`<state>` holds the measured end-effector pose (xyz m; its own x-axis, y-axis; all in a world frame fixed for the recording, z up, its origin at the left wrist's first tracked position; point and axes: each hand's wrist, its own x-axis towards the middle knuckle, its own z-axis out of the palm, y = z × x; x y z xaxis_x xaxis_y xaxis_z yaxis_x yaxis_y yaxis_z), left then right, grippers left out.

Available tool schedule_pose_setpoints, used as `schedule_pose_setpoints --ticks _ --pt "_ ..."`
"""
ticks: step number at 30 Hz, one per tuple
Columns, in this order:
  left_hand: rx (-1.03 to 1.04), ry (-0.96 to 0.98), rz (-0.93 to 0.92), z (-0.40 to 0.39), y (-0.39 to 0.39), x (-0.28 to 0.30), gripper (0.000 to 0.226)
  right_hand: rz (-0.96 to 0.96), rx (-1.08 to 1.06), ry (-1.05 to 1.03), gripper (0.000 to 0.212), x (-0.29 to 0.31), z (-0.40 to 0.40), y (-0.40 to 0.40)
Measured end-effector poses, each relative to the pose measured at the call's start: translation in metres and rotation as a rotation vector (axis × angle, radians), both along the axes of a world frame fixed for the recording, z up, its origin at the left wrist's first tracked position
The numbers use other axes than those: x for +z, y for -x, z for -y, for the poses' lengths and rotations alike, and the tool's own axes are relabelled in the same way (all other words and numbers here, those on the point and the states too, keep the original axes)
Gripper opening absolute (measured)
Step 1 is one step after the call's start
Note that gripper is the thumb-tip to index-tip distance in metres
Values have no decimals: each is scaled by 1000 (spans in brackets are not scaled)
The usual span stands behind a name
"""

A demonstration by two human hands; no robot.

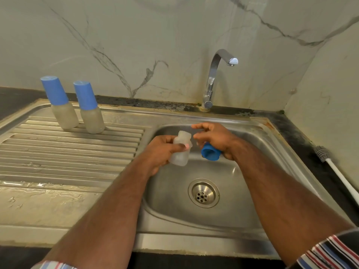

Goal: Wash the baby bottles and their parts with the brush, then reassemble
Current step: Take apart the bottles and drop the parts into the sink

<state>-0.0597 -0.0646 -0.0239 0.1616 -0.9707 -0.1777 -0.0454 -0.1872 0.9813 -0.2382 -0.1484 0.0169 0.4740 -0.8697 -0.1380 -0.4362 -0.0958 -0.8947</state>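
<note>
Over the steel sink basin (252, 144), a person works on an uncapped frosted baby bottle (179, 150); the left hand (162, 152) grips the bottle's body, fingers wrapped round it and thumb pressed across its front, its bare threaded neck tilted up toward the other hand; the right hand (215, 139) clamps a blue cap (210, 152) against the palm with its lower fingers, the cap's open mouth facing the camera, while thumb and forefinger reach out just beside the bottle's neck without clearly touching it; both hands hover above the round drain (203, 193), under a curved chrome tap (213, 74) whose spout shows no visible stream; on the ribbed draining board (68, 152) to the left, two more frosted bottles stand capped in blue, the left bottle (59, 102) and the right bottle (89, 107) close side by side near the back rim; a bottle brush (330, 164) with grey bristles and white handle lies on the dark counter to the right of the basin, well apart from both hands; striped sleeve cuffs show at the bottom edge
</note>
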Motion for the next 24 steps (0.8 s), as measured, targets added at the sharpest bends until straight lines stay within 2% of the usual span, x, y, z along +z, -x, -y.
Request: schedule_pose_setpoints --ticks 2,4,6,9,12,14,19,24 --pt "-42 31 149 -1 2 -1 46 2 38 -52 42 1 1 0" --pt "-80 48 204 -2 4 -1 49 -80 84 -9 41 -1 0 -5" --pt "-97 49 229 -3 2 -1 49 -121 98 53 26 -3 0 -9" --pt "70 56 213 1 -5 -6 55 -166 43 72 23 -7 6 -10" --pt "302 85 206 10 -13 -10 31 -342 -35 161 32 -21 17 -15" --pt "374 82 213 13 -14 -11 18 -457 -21 232 40 -32 24 -24" --pt "468 75 281 16 -17 -13 30 -634 71 334 47 -51 34 -54" --pt "508 64 335 17 -17 -14 33 -764 167 377 36 -63 34 -76"
